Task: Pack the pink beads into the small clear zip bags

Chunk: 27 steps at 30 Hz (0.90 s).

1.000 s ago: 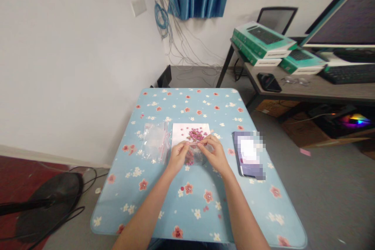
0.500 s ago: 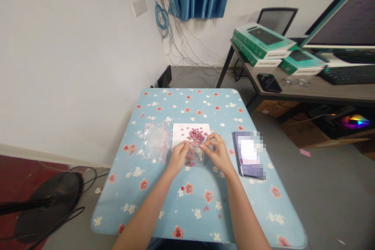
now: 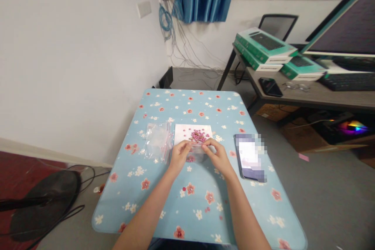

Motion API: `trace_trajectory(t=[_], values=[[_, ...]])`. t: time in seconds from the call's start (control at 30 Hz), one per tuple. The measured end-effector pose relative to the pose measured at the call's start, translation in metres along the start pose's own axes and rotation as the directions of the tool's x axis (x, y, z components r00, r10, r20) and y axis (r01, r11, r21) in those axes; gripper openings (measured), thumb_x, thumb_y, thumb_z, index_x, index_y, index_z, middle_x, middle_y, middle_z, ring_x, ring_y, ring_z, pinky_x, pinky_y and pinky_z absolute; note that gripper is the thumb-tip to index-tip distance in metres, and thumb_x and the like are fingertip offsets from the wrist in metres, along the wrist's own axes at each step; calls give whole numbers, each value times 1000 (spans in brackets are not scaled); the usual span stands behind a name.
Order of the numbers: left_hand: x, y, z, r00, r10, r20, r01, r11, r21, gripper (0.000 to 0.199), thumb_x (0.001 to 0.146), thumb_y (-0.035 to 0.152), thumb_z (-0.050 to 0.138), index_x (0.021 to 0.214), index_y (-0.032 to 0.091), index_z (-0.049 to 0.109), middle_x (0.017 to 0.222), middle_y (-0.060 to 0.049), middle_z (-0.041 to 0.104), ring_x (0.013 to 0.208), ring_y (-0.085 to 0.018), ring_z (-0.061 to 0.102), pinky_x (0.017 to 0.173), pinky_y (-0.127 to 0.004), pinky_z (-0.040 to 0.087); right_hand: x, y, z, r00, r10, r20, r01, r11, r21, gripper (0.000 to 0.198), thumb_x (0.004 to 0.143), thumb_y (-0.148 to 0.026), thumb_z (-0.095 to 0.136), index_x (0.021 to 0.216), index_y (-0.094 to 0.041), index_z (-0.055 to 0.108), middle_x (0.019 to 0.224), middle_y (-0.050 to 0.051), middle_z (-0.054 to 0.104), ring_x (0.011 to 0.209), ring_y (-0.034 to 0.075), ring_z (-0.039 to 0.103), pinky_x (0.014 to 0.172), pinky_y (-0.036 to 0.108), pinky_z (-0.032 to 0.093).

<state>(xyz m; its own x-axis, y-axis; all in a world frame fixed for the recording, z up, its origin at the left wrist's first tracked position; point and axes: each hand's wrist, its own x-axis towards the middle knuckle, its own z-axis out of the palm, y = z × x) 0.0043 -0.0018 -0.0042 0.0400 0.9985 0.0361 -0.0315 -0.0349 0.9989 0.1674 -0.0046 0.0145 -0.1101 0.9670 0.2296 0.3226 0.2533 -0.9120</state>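
Observation:
A small clear zip bag (image 3: 197, 152) with some pink beads low in its left corner hangs between my two hands. My left hand (image 3: 179, 154) pinches its top edge at the left. At the right end of that edge, my right hand (image 3: 216, 153) has thumb and fingers closed on it. Just beyond lies a white sheet (image 3: 181, 133) bearing a heap of pink beads (image 3: 199, 136), with a few brownish slim pieces among them. To the left of my left hand are clear empty zip bags (image 3: 158, 142).
A phone (image 3: 249, 156), its screen partly blurred, lies on the flowered table (image 3: 164, 207) at right. Loose pink beads (image 3: 207, 209) dot the near side. Green keyboard boxes (image 3: 263, 47) stand on the desk (image 3: 295, 97); a black round base (image 3: 43, 203) is on the floor.
The right-hand fingers, spread more before, are now closed on the bag's edge. The bag hangs flatter between both hands. The view has shifted slightly.

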Motion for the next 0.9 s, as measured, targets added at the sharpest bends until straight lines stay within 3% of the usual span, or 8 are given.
trace_trajectory(t=[0.17,0.43,0.63,0.77,0.9], values=[[0,-1,1,999,50,20,-51,998,38,23,73,38,69,74,15,69,74,-4,68,71,-16,63,68,-26,48,-3,-3,3,1000,-6,30,8,998,-59,22,87,-37,54,76,-19,59,75,3,62,74,18,57,71,29,43],[0,2,-2,997,71,5,-71,995,74,23,72,37,68,67,15,65,66,-2,65,64,-14,59,64,-25,47,-2,-12,4,996,-22,87,34,989,-145,22,89,-36,50,78,-19,58,75,3,63,72,17,57,70,28,42],[-1,8,-2,999,8,47,-11,998,64,23,72,37,68,67,15,64,66,-1,63,64,-14,57,62,-24,45,-3,-19,4,994,-25,107,46,978,-202,23,91,-38,47,79,-21,58,72,2,61,69,17,56,70,29,41],[-2,8,-2,997,-26,68,24,999,26,27,73,41,68,68,15,63,65,-1,61,62,-13,55,60,-23,45,-5,-19,4,993,25,116,-12,993,-114,25,91,-40,46,80,-21,58,72,1,60,69,17,56,68,28,43],[-1,3,-1,996,-69,53,72,996,-55,30,72,44,68,68,15,60,61,1,57,57,-11,52,56,-22,43,-9,-16,6,982,73,173,-73,997,-7,22,89,-40,51,93,-20,60,75,1,61,71,16,56,68,27,43]])
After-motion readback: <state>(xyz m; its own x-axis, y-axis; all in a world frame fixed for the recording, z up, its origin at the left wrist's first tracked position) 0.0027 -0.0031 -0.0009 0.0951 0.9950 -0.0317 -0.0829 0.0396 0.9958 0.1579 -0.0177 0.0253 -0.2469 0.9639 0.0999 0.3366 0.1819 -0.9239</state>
